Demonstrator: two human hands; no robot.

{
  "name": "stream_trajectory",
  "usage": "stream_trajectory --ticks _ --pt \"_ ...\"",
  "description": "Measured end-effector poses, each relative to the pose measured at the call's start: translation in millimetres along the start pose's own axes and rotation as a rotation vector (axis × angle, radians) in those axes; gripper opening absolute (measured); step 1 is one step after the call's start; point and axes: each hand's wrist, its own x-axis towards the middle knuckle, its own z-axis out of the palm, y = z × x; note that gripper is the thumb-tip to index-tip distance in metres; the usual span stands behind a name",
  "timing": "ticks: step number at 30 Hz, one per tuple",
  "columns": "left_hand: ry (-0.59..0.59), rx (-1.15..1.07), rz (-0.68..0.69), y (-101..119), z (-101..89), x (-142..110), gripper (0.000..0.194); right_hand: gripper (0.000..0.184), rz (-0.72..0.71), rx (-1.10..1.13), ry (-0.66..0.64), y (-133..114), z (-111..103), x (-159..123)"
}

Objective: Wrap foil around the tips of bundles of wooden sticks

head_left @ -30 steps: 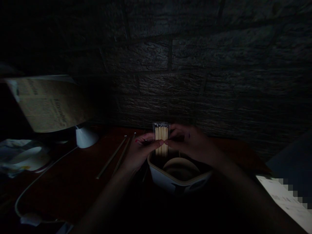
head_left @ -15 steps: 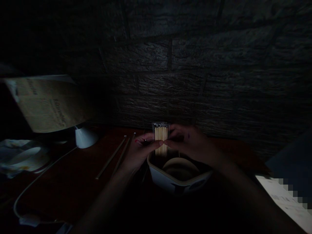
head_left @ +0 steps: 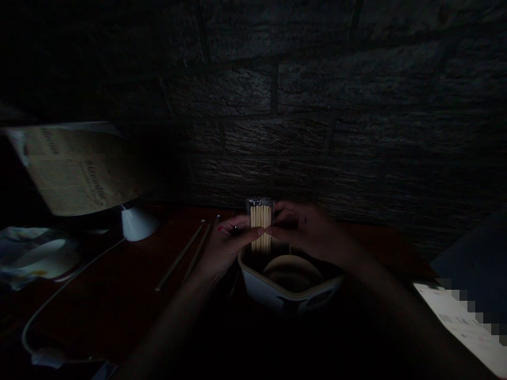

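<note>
A clear plastic packet of pale wooden sticks (head_left: 261, 215) stands upright between my two hands. My left hand (head_left: 227, 240) pinches its left side, thumb across the front. On the other side my right hand (head_left: 303, 227) grips it in the same way, and the two thumb tips nearly meet. Directly below sits a pale bin with rounded corners (head_left: 269, 289), holding a round, ring-like item (head_left: 293, 268). The packet's lower end is just above or inside the bin's far rim; I cannot tell which. The fingers behind the packet are partly hidden.
Thin sticks (head_left: 180, 256) lie on the dark reddish table (head_left: 119, 295) to the left. Beyond them stand a lamp with a newsprint shade (head_left: 75, 169) and its white cord (head_left: 47, 303). A crumpled bag (head_left: 39, 253) is far left, a white paper (head_left: 459, 319) right. Dark brick rises behind.
Almost nothing differs. The whole view has shifted very slightly; both hands keep the same hold on the packet.
</note>
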Motion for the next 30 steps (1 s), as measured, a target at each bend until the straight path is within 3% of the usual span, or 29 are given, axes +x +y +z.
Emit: stream_trajectory --ticks 30 --pt "0.008 0.020 -0.010 5.1 1.8 -1.0 0.023 0.020 -0.013 -0.016 -0.013 -3.5 -0.1 -0.2"
